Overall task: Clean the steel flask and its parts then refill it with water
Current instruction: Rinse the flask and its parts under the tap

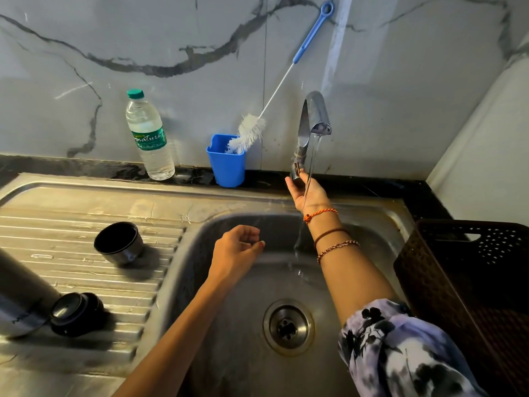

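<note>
Two hands are over the sink (372, 222), neither holding any flask part. The right hand (307, 191) reaches to the base of the tap (313, 116), fingers spread and lightly curled around the knob there; whether it grips firmly cannot be told. A thin stream of water (310, 156) falls past the wrist into the basin. The left hand (237, 250) hangs above the basin, empty, fingers loosely curled inward.

The steel flask (20, 299) lies on its side on the ribbed drainboard (86, 279) at far left, its mouth toward the stopper (76, 312), which rests just beside it. The cup lid (118, 243) sits apart on the same board, open side up and tilted. A bottle brush (249, 134) stands in a blue holder (227, 161) behind the sink, beside a plastic water bottle (148, 136).

Assessment: the step in hand appears to be setting the flow. Recommended practice: keep the stream moderate to limit splash, confirm the flow is steady, then bring the flask under it mouth up, with the free hand supporting the body. The brush is within reach for the interior.
</note>
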